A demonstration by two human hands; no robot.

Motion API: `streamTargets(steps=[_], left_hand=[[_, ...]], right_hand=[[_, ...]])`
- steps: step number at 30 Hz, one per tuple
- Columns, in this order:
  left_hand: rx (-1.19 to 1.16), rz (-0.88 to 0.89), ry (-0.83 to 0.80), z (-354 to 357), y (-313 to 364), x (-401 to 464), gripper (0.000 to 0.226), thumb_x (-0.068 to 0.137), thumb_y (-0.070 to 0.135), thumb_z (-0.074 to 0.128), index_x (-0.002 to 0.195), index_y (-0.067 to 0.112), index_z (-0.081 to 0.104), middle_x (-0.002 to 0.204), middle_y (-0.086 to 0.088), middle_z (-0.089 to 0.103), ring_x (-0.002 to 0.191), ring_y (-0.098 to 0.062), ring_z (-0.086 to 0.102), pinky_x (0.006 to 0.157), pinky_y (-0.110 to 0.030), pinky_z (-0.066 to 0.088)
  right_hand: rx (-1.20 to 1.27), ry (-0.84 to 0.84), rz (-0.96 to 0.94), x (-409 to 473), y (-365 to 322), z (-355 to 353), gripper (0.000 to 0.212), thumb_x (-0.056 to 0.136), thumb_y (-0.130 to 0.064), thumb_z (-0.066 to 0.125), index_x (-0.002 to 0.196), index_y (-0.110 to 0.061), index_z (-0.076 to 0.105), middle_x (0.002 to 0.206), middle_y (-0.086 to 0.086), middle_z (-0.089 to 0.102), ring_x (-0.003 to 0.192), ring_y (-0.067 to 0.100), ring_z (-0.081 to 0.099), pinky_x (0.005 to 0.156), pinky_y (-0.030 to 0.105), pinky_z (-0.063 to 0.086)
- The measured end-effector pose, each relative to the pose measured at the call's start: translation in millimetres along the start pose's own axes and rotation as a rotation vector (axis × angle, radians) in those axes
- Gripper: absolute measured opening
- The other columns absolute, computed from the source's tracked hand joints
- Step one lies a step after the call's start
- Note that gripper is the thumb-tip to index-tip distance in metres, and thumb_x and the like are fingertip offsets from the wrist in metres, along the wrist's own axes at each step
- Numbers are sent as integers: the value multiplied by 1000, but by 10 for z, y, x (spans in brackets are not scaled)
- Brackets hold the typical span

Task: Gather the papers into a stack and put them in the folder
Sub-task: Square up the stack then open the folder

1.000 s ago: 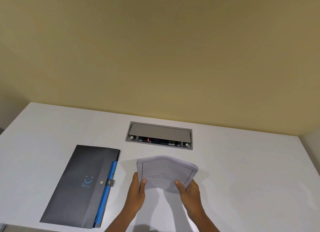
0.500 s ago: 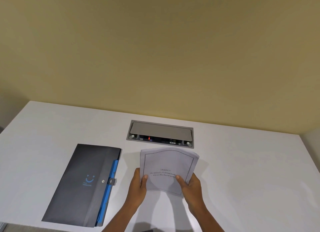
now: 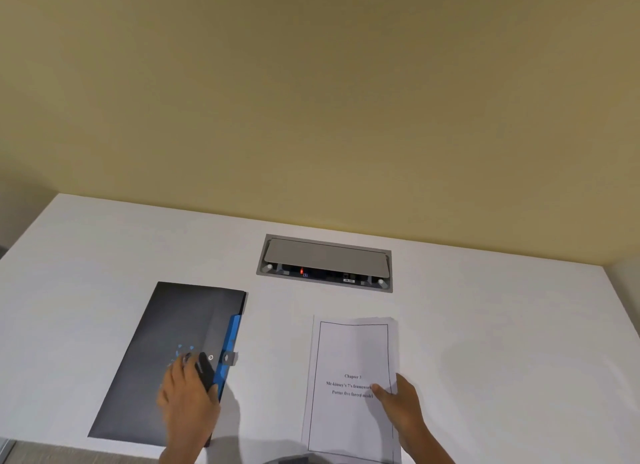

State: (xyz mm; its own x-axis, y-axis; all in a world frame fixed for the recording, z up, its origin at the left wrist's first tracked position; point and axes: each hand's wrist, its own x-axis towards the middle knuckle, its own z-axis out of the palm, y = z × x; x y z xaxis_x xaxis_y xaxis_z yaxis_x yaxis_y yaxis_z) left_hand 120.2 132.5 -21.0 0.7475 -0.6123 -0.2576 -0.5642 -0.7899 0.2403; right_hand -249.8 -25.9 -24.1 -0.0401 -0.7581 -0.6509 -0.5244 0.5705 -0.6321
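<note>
Lying at the left of the white rectangular table (image 3: 104,248), the dark grey flat folder (image 3: 166,339) rested closed, its long sides running away from the viewer and tilted a little to the right. A bright blue strip (image 3: 229,349) showed along the folder's right edge, with a small grey clasp tab (image 3: 230,357) projecting beside it and a round metal snap (image 3: 211,357) just left of the tab. The left hand (image 3: 188,397) lay on the folder's near right part, fingers curled over the flap edge (image 3: 204,377) close to the snap; the flap appeared slightly lifted under the fingertips, though the blur there left the exact grip uncertain. Set into the table farther back, near the yellow-beige wall (image 3: 311,99), was a grey metal cable box (image 3: 325,262) with its lid partly raised and a small red light (image 3: 301,271) visible in the gap. To the right of the folder, well apart from it, the stack of white printed papers (image 3: 349,352) lay flat on the table, its top sheet carrying a thin black border and three lines of centred text. The sheets were roughly squared, with a few edges offset along the right side. The right hand (image 3: 398,404) held the stack at its right edge, thumb pressed on the top sheet beside the text and the remaining fingers hidden behind the stack's edge.
</note>
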Motion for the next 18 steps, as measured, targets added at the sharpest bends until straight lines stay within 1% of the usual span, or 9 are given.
streamTargets(steps=[1,3,5,8,11,14,18], left_hand=[[33,6,-35,52,-84,23,91,59,23,91,136,8,45,140,-21,50,132,-46,43,102,-65,41],[80,15,-84,94,-175,69,102,54,32,93,138,6,43,142,-24,47,134,-49,39,101,-67,39],[114,22,-112,110,-202,105,104,54,39,91,140,6,42,142,-24,46,134,-48,39,99,-67,40],[141,10,-143,162,-201,142,103,61,43,87,143,7,37,145,-22,42,135,-44,39,100,-65,41],[107,-4,-146,185,-145,148,97,70,34,85,146,8,30,149,-21,37,138,-42,40,104,-64,42],[81,-31,-153,152,-88,144,92,75,27,81,147,7,28,152,-20,35,141,-41,37,106,-62,42],[83,10,-181,108,-50,163,80,82,14,71,148,0,29,155,-23,33,142,-43,34,107,-59,44]], right_hand=[[2,-1,2,-19,2,-15,12,88,-16,78,99,-16,74,102,8,79,98,29,75,88,44,60],[15,-2,1,-63,-11,-42,13,90,-13,77,102,-19,74,102,1,80,97,23,75,87,40,60],[24,-4,2,-95,-35,-65,16,91,-12,76,104,-22,74,104,-1,80,97,20,75,85,38,59],[47,-20,-2,-141,-65,-89,20,93,-10,75,108,-22,75,104,-5,80,98,17,75,79,31,57],[68,-22,-9,-175,-98,-104,22,93,-10,75,111,-23,75,105,-6,81,99,16,76,80,30,58],[89,-18,-10,-199,-128,-130,21,93,-10,76,108,-24,76,103,-6,83,97,16,78,85,35,61],[132,-7,1,-243,-163,-193,22,92,-7,75,103,-26,78,97,-5,84,92,17,80,85,38,63]])
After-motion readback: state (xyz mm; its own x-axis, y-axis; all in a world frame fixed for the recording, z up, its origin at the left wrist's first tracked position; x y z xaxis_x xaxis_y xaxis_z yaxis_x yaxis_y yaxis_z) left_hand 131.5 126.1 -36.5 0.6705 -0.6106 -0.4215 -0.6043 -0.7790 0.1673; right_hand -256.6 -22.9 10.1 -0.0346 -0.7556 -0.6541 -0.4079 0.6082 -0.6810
